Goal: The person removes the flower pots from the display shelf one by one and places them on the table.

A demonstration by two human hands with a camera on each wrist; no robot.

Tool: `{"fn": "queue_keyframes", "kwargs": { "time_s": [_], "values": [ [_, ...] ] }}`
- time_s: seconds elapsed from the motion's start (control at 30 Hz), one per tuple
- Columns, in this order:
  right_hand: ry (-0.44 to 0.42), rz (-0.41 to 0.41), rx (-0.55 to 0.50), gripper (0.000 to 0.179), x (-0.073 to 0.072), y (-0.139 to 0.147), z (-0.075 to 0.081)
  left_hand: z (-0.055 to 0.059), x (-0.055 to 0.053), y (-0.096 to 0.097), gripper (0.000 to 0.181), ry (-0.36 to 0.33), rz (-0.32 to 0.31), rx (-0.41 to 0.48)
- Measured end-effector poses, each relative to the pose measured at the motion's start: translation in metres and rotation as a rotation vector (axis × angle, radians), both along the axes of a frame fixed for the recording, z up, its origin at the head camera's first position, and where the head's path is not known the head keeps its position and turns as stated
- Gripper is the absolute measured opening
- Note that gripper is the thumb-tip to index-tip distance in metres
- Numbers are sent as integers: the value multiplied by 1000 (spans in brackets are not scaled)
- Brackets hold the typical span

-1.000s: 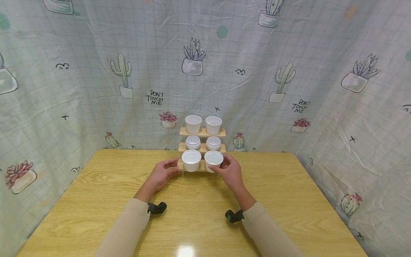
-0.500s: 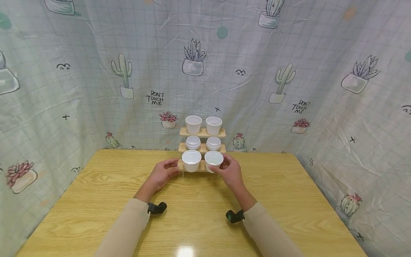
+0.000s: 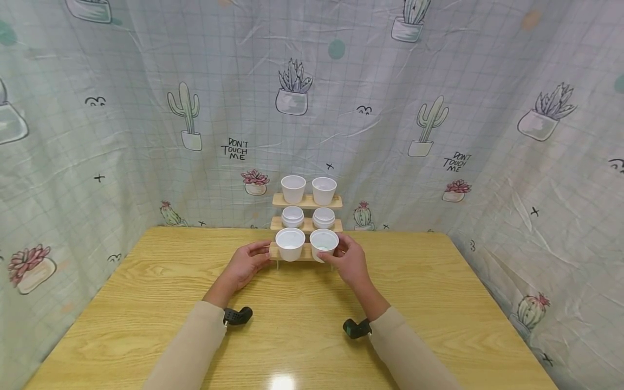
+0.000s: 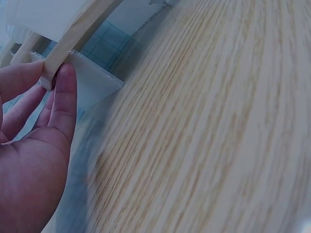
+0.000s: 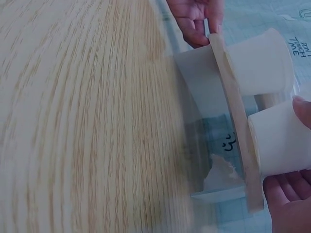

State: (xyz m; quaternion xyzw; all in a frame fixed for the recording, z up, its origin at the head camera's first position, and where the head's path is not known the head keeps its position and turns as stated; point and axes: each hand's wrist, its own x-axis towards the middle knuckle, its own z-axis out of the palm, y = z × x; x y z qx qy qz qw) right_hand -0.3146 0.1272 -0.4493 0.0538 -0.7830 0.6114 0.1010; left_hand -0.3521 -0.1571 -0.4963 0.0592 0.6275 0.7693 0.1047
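Observation:
A tiered stand with light wooden shelves (image 3: 306,252) and clear side supports (image 4: 95,82) stands at the table's back. My left hand (image 3: 246,265) pinches the left end of the lowest shelf between thumb and fingers; the left wrist view shows the wooden board (image 4: 73,36) there. My right hand (image 3: 353,264) holds the front right white pot (image 5: 282,141), thumb on its near side and fingers around the right. That pot sits upright on the lowest shelf. Beside it stands the front left white pot (image 3: 290,248), untouched.
Two smaller white bowls, left (image 3: 293,216) and right (image 3: 324,218), sit on the middle shelf. On the top shelf are two more white pots, left (image 3: 293,189) and right (image 3: 324,191). A cactus-print curtain (image 3: 312,135) hangs behind and beside the wood-grain table (image 3: 292,319).

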Motion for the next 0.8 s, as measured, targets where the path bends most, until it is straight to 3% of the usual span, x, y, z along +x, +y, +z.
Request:
{"fn": "queue_keyframes", "kwargs": {
  "time_s": [0.37,0.53,0.67,0.8],
  "values": [
    [-11,20,17,69,-3,6,-5,1,-1,-3,48,26,-17,-38],
    [19,77,34,70,-6,21,-10,-3,1,-9,49,45,6,-27],
    [37,127,53,71,-5,40,-11,-2,4,-21,51,81,46,-84],
    [98,149,132,65,-7,65,-12,5,9,-39,50,109,82,-179]
  ]
}}
